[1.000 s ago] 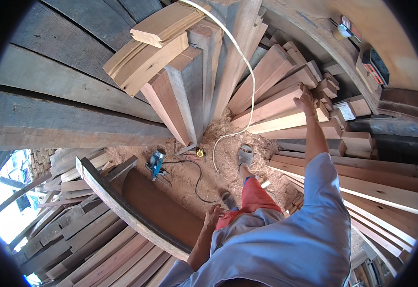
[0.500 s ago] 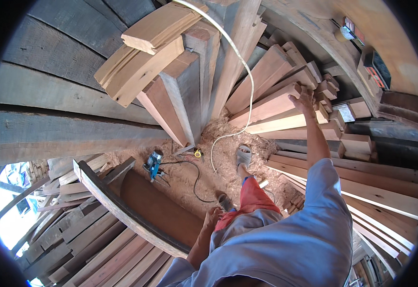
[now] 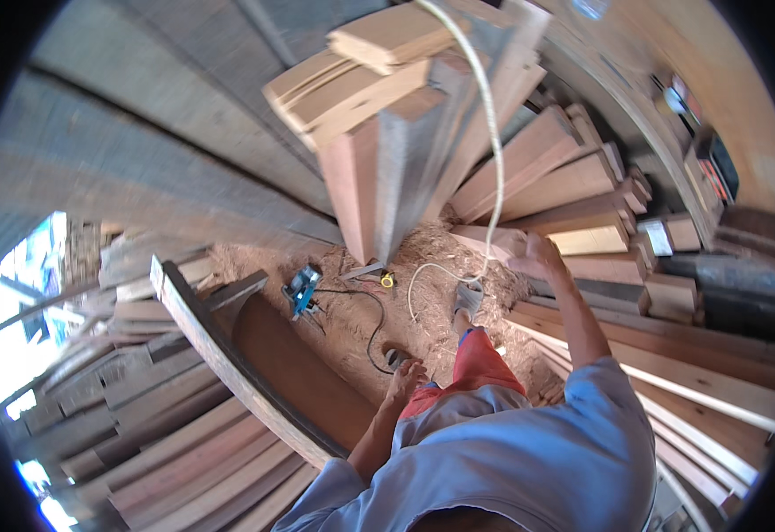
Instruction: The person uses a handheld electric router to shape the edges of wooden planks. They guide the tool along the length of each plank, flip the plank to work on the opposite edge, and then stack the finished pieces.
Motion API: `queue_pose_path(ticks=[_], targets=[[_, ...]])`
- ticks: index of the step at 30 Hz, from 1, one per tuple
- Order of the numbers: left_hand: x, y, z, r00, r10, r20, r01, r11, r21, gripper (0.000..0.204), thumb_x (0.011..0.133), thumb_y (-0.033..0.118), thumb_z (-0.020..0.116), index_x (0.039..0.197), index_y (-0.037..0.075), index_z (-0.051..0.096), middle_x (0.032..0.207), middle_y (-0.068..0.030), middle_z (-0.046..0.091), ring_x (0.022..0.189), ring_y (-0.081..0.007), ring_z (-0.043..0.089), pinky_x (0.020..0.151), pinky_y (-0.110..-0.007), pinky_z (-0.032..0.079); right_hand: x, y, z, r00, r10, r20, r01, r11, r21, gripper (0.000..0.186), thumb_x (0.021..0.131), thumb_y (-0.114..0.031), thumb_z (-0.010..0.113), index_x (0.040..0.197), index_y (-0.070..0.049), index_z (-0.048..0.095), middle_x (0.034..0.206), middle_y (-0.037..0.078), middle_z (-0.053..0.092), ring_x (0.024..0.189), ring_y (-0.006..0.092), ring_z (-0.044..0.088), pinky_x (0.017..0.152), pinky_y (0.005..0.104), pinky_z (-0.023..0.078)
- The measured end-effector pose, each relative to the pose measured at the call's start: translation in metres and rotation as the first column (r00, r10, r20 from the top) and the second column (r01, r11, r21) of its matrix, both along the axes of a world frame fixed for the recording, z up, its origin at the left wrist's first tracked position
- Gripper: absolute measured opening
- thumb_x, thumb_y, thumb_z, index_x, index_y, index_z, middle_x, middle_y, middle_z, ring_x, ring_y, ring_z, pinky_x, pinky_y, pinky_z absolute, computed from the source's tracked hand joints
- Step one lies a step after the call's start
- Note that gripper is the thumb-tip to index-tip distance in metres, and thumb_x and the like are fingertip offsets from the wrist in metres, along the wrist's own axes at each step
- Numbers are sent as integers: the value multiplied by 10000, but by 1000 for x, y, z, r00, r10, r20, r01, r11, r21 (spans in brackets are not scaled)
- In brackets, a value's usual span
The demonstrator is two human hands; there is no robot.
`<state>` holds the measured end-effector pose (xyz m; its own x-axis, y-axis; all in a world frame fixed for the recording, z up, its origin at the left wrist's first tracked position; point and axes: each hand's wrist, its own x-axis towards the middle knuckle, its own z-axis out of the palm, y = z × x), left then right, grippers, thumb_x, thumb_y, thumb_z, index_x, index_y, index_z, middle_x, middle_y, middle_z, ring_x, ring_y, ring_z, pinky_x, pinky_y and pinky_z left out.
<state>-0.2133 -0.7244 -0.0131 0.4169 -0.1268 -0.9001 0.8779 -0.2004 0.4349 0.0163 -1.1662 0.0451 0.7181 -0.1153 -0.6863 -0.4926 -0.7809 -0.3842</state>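
head view: right hand point(image 3: 536, 259) is resting on the pale, squared plank ends point(image 3: 529, 241), fingers loosely spread. left hand point(image 3: 405, 379) is hanging open, gripping nothing, near a dark curved board point(image 3: 303, 377). blue circular saw point(image 3: 299, 290) is lying on the sawdust floor point(image 3: 356, 324).

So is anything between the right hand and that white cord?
Nothing visible. The right hand is raised right beside the white cord, which hangs down past the stacked planks. Whether it touches the cord is unclear.
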Motion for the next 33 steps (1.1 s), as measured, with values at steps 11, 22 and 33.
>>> queue_pose_path(ticks=[11,22,33], targets=[[-80,65,-41,992,-123,-4,123,987,103,472,1044,376,545,1299,-18,601,1104,-146,719,870,-227,695,747,-371,563,-131,96,4,972,-120,200,146,982,-120,680,655,-285,801,1267,-19,667,1170,262,707,1072,415,691,935,465,550],[-210,204,-107,922,272,276,-302,951,73,270,1026,318,527,912,83,597,723,4,553,629,-135,535,554,-331,444,-170,198,122,777,626,69,-554,731,-399,456,663,-242,837,1050,-28,727,1015,205,742,966,371,710,857,444,558],[-283,253,-84,864,485,134,-461,870,-173,345,968,315,513,864,36,685,703,-68,636,597,-211,596,541,-383,468,-186,385,192,600,798,58,-787,602,-130,463,693,-280,814,1094,-65,731,1007,176,738,941,344,703,851,423,556]])
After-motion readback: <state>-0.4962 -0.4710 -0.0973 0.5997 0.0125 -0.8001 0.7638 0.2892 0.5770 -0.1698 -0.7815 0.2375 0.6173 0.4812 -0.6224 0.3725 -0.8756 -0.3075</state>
